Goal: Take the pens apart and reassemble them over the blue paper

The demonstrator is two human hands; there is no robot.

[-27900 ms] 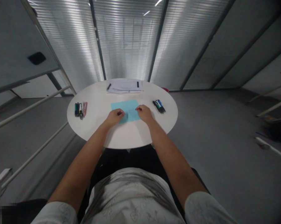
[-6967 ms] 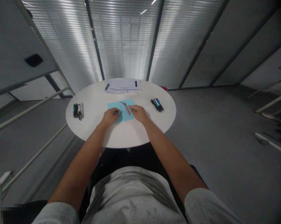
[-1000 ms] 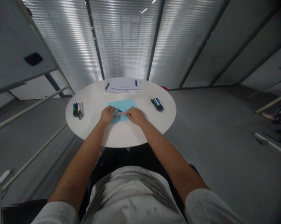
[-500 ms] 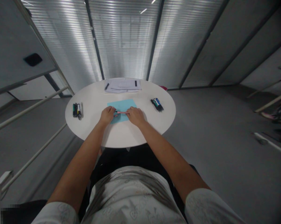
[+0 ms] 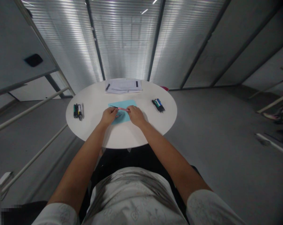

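Over the blue sheet (image 5: 126,103), both my hands are closed on a slim pink stick-like thing (image 5: 122,109) with a thin dark end pointing left; its exact kind is too small to tell. My left hand (image 5: 108,116) pinches it near where the pink meets the dark part. Around its right end my right hand (image 5: 136,115) has its fingers closed, hiding that tip. The sheet lies flat on the round white table (image 5: 122,136), with the hands' shadow on it.
Several markers (image 5: 77,111) lie on the table's left, and another bunch of pens (image 5: 158,105) on its right. Stacked papers (image 5: 124,86) with a dark pen (image 5: 107,87) sit at the far edge. A whiteboard frame (image 5: 44,100) stands left; blinds (image 5: 125,40) hang behind.
The pink thing has turned slightly, its left side now raised, and its dark end shows beyond my left fingers. My left hand has shifted a little to the right.
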